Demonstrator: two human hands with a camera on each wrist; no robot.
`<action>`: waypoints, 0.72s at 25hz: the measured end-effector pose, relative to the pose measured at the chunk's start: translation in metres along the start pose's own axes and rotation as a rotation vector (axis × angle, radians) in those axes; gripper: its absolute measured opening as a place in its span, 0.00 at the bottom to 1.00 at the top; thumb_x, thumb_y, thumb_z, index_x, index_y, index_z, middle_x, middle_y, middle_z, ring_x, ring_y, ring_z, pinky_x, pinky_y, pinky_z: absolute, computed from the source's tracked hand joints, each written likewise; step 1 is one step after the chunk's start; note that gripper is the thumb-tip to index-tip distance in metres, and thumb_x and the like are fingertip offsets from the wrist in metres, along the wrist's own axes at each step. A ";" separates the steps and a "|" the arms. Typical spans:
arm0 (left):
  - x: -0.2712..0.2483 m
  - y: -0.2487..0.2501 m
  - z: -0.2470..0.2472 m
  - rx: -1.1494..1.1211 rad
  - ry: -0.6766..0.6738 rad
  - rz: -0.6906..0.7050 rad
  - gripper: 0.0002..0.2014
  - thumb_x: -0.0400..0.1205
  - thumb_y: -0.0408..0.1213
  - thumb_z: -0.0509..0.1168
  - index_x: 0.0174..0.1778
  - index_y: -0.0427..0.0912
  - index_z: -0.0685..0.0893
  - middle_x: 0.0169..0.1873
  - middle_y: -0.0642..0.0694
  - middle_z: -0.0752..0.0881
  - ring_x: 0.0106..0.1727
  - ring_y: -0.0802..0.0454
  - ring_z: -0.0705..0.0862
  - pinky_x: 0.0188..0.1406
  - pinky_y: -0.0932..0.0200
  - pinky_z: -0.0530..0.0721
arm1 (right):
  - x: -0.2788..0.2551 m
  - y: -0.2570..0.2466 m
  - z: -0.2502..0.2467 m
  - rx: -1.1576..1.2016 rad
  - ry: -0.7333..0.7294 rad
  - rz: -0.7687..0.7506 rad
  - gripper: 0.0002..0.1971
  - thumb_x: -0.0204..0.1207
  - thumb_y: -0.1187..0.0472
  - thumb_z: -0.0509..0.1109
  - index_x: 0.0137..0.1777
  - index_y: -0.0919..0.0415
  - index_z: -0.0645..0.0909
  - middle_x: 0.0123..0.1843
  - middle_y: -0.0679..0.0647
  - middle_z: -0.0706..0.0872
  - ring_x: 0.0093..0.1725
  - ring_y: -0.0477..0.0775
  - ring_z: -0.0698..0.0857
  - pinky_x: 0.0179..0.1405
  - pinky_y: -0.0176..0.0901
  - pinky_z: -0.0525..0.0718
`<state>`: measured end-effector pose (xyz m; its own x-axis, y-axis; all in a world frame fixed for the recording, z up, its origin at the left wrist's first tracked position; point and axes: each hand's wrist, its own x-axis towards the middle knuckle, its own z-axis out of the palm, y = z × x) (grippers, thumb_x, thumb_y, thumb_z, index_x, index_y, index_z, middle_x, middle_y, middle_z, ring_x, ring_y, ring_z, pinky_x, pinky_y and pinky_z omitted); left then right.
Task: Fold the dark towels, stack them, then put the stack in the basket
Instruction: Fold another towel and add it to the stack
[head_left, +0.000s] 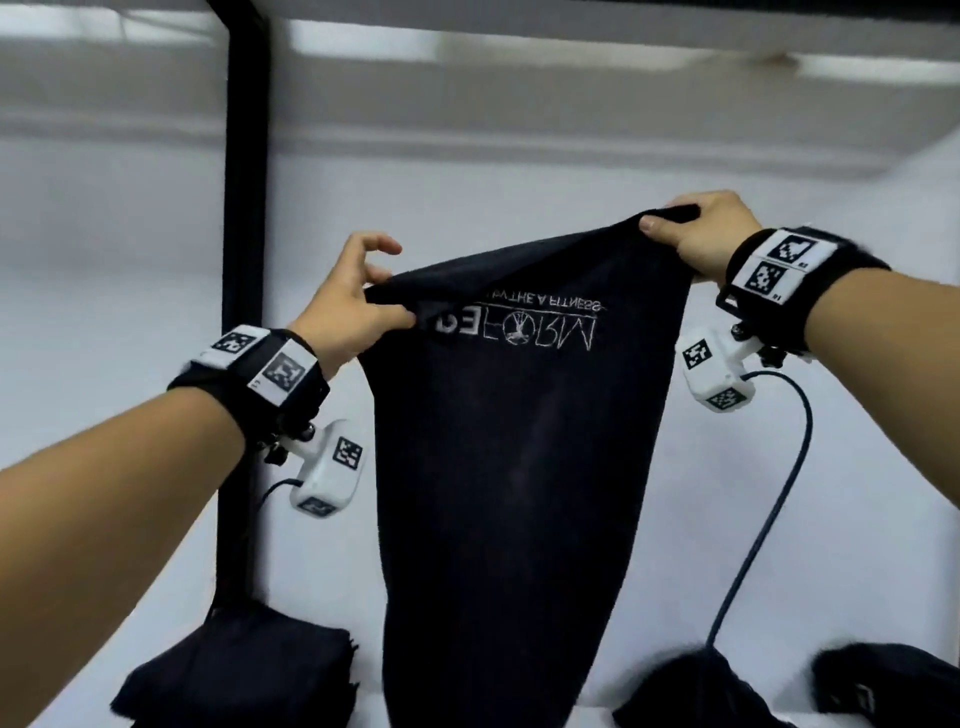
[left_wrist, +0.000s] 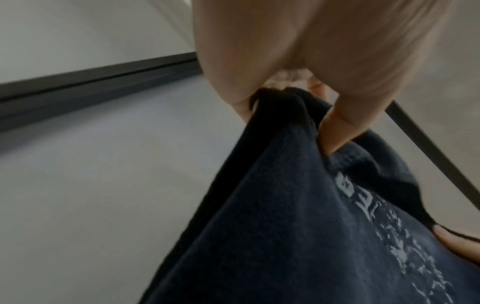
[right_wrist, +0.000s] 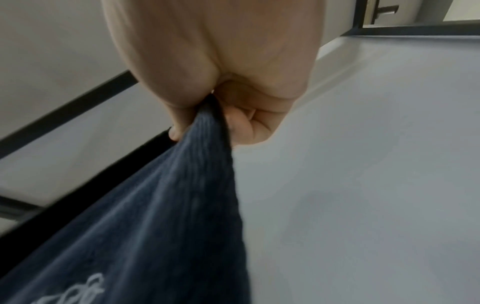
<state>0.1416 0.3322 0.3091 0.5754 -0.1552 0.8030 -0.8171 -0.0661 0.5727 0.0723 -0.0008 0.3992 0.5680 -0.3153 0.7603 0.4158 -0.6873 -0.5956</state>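
Matt dark cloth against smooth pale surfaces

The held towel (head_left: 519, 441) is dark, matt, ribbed terry cloth with pale stitched lettering (head_left: 514, 327); the folded towels (head_left: 244, 670) look equally soft and lint-edged, the bench (head_left: 104, 545) smooth matt white, the frame post (head_left: 247, 156) matt black.

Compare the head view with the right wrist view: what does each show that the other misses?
Head view only: the left hand pinching the other top corner, the folded pile lower left, loose dark towels lower right. Right wrist view only: curled fingers seen from the wrist side. Both: the right hand gripping the hanging dark towel.
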 end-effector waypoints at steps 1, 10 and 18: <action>0.006 0.007 -0.001 0.073 -0.066 0.029 0.31 0.69 0.18 0.67 0.60 0.54 0.70 0.46 0.50 0.73 0.28 0.59 0.77 0.23 0.65 0.77 | 0.002 0.001 -0.005 -0.015 -0.009 -0.004 0.05 0.78 0.53 0.72 0.45 0.53 0.83 0.35 0.51 0.82 0.31 0.51 0.81 0.24 0.39 0.83; 0.051 0.035 0.011 0.015 0.038 0.187 0.08 0.82 0.47 0.62 0.45 0.49 0.84 0.45 0.44 0.84 0.47 0.51 0.80 0.51 0.52 0.80 | 0.015 -0.003 -0.024 0.215 0.048 0.018 0.12 0.72 0.45 0.74 0.37 0.52 0.81 0.39 0.51 0.84 0.35 0.53 0.81 0.30 0.43 0.76; 0.064 -0.003 0.014 0.032 0.181 -0.036 0.15 0.87 0.41 0.59 0.33 0.48 0.77 0.30 0.47 0.79 0.31 0.50 0.75 0.30 0.57 0.75 | 0.014 0.033 -0.009 0.089 -0.196 0.108 0.15 0.76 0.46 0.73 0.47 0.59 0.86 0.40 0.51 0.88 0.37 0.49 0.86 0.34 0.40 0.87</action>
<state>0.1802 0.3089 0.3562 0.5992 0.0280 0.8001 -0.7947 -0.1004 0.5987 0.0874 -0.0334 0.3922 0.7363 -0.2446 0.6309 0.4010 -0.5933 -0.6980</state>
